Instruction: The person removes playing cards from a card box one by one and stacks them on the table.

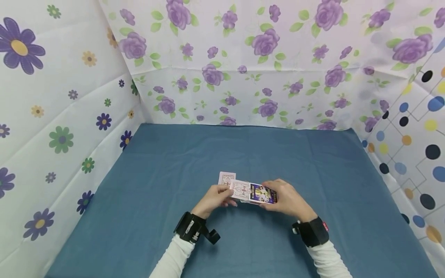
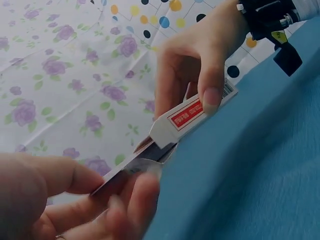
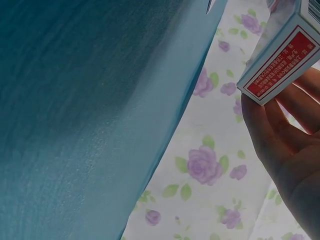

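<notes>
My right hand [image 1: 287, 199] grips a playing card box [image 1: 263, 194] with a dark, colourful front, holding it tilted above the cloth. In the right wrist view the box [image 3: 283, 66] shows a white side with a red printed label. My left hand [image 1: 213, 197] pinches white, red-patterned playing cards [image 1: 240, 189] by their outer end. Their other end is at the box's open mouth, and part of them is hidden inside. The left wrist view shows the open flap [image 2: 150, 165] under the cards. Beyond my left fingers another patterned card [image 1: 227, 177] shows, partly covered.
A blue cloth [image 1: 167, 166] covers the table. Flowered sheets [image 1: 215, 96] rise behind it and on the left, and a dotted sheet [image 1: 406, 154] on the right. Black straps with small cameras sit on the left wrist [image 1: 191, 227] and right wrist [image 1: 313, 231].
</notes>
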The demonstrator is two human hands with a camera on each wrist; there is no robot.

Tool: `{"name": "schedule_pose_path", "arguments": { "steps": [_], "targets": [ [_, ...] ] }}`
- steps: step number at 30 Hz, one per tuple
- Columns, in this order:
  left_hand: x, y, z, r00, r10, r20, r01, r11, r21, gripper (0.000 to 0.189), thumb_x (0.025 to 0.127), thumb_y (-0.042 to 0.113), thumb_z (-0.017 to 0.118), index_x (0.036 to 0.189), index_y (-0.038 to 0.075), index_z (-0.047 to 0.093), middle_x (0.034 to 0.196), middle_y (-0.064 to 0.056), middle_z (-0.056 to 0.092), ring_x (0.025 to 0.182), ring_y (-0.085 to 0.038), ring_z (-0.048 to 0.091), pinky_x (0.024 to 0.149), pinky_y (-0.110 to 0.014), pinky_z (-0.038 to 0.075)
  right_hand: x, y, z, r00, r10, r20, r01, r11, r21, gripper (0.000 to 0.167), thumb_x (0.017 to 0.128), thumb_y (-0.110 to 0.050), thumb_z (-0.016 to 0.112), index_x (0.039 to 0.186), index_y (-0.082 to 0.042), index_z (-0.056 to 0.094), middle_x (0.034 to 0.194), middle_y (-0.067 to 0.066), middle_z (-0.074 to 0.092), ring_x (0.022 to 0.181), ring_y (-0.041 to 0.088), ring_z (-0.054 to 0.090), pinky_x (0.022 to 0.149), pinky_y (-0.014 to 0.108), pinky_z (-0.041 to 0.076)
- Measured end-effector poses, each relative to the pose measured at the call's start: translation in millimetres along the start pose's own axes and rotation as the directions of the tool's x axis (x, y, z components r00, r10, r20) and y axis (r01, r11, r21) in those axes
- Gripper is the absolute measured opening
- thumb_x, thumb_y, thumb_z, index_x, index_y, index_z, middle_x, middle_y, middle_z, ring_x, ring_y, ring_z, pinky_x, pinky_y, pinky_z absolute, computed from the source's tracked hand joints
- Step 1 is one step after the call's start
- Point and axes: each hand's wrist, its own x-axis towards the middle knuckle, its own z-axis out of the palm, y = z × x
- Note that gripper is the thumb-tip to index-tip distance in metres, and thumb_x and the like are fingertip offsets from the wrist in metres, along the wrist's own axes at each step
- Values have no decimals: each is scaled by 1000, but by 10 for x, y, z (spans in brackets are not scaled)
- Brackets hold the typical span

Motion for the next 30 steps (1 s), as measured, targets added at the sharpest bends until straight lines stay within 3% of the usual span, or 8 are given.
{"name": "schedule_pose_path", "arguments": {
  "steps": [3,6,10,13,21,28,30],
  "targets": [
    [-38,-25,-23,999,-11,-39,6,994,-107,24,99,12,52,107,-9,62,92,-23,72,76,-13,72,68,-24,54,-15,22,14,1000,7,0,-7,1000,-1,61,75,-38,82,126,-10,63,115,7,66,97,16,58,78,34,48],
    [-49,-45,-37,991,-3,-132,-23,980,-197,24,96,10,58,111,-9,60,86,-17,73,76,-12,73,74,-27,57,-13,36,14,1000,10,-4,-10,1000,5,60,76,-37,82,126,-10,63,114,7,66,95,15,57,77,34,48],
    [-35,-79,-40,964,3,-265,-79,958,-277,24,91,7,66,108,-8,61,80,-10,74,71,-11,72,78,-33,57,-2,34,7,1000,11,-14,-10,1000,18,60,75,-35,82,125,-10,63,114,7,66,96,16,57,77,34,48],
    [-33,-89,-32,946,2,-326,-107,946,-305,21,88,2,68,105,-10,63,79,-10,74,69,-11,71,75,-31,58,-2,32,12,1000,3,-18,-3,1000,16,60,75,-35,83,125,-9,63,114,8,66,97,17,58,78,36,48],
    [-34,-86,-11,927,-15,-374,-105,949,-299,27,83,1,73,107,-9,67,83,-5,74,77,-12,71,80,-37,57,-13,45,21,1000,16,-3,-16,1000,17,61,74,-36,82,126,-8,63,115,8,66,100,19,59,80,38,49],
    [5,-73,-63,911,-30,-411,-175,876,-451,30,87,-3,67,114,-14,62,87,-3,71,78,-9,70,75,-25,57,1,55,24,1000,15,10,-15,1000,27,61,75,-37,81,126,-9,63,115,8,67,99,18,59,80,37,49],
    [12,-70,-114,906,-45,-421,-171,870,-462,30,87,-1,67,115,-12,63,87,-2,70,77,-9,69,73,-23,56,-1,62,33,1000,13,3,-13,1000,28,61,75,-36,82,125,-9,63,114,8,67,98,18,59,79,37,49]
  ]
}}
